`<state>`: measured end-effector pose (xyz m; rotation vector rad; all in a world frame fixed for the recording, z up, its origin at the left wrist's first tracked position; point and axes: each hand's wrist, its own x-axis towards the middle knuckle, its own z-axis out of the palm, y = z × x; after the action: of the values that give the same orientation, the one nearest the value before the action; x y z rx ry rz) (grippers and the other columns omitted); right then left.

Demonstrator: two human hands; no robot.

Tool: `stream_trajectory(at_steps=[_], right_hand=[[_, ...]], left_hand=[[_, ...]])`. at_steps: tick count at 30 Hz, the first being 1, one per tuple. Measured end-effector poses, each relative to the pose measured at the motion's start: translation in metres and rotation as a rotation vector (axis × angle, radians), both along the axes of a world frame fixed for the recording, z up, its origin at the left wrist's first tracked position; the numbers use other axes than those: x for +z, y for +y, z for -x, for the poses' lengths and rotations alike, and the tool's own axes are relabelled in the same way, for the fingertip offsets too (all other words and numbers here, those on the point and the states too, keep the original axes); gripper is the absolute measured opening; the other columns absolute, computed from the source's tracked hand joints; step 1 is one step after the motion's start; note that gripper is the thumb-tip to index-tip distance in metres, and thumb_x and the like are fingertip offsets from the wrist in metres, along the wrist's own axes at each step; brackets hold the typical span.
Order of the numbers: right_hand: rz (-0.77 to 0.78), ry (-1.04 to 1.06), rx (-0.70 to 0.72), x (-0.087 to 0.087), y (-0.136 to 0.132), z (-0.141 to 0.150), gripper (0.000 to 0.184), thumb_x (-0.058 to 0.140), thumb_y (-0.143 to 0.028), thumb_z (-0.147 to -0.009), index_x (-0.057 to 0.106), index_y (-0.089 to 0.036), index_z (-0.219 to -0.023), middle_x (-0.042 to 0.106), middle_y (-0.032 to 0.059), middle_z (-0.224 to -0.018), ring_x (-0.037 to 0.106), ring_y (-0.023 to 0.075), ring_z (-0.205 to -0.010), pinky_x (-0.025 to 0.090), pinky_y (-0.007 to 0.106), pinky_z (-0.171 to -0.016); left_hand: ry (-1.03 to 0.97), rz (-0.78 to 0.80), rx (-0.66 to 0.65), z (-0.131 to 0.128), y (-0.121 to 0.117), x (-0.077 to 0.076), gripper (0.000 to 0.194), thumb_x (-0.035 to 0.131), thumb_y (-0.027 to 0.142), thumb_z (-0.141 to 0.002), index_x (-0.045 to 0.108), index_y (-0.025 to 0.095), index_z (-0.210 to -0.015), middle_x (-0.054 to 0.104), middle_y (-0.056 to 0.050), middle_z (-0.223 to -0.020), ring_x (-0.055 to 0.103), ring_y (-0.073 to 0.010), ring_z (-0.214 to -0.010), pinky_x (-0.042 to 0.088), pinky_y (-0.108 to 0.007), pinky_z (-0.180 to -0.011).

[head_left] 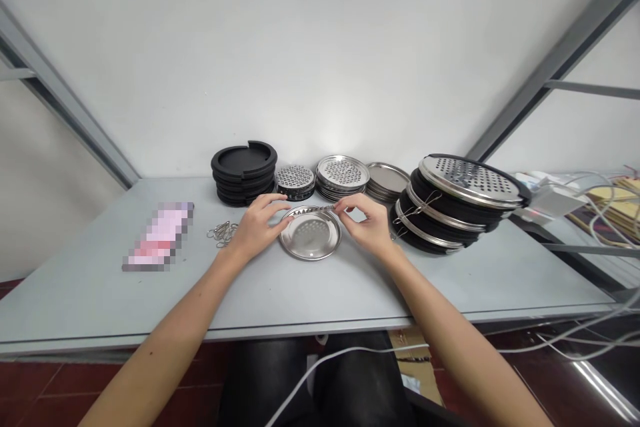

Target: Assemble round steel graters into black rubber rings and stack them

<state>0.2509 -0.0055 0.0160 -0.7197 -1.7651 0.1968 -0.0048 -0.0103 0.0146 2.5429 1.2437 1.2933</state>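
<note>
A round steel plate [311, 237] lies flat on the grey table [300, 293] between my hands. Above its far rim I hold a perforated steel disc [311, 209] nearly edge-on. My left hand [259, 225] pinches the disc's left end, with its fingers curled. My right hand [367, 221] pinches the right end in the same way. Both hands hover just over the plate.
Behind the hands stand a stack of black rings [244, 172], two stacks of perforated discs [295, 181] [342, 175] and a stack of plain plates [387, 181]. A leaning pile of assembled units [453, 203] is at the right. Wire clips [223, 233] and a blurred pink packet [159, 237] lie left.
</note>
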Motion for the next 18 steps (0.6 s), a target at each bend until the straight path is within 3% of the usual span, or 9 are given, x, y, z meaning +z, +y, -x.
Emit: stream_trajectory(at_steps=[11,18], right_hand=[[0.081,0.05,0.048,-0.0006,-0.0017,0.0037,0.015,0.06,-0.008,-0.075,0.066,-0.02,-0.069,0.072,0.0018,-0.077,0.067,0.0163,-0.075,0.054,0.031,-0.071],[0.135,0.016,-0.026,-0.0032,0.0009,0.0033,0.007,0.065,-0.017,-0.077,0.069,-0.02,-0.081,0.073,0.0022,-0.079,0.065,0.016,-0.074,0.051,0.029,-0.066]], left_hand=[[-0.02,-0.048,-0.003,-0.0013,0.0004,0.001,0.013,0.058,0.026,-0.091,0.07,0.022,-0.087,0.067,-0.005,-0.105,0.061,-0.0202,-0.102,0.051,-0.038,-0.093],[-0.062,-0.148,-0.041,-0.002,0.0012,0.0007,0.009,0.06,0.017,-0.089,0.068,0.019,-0.086,0.068,-0.005,-0.1,0.062,-0.019,-0.096,0.051,-0.036,-0.088]])
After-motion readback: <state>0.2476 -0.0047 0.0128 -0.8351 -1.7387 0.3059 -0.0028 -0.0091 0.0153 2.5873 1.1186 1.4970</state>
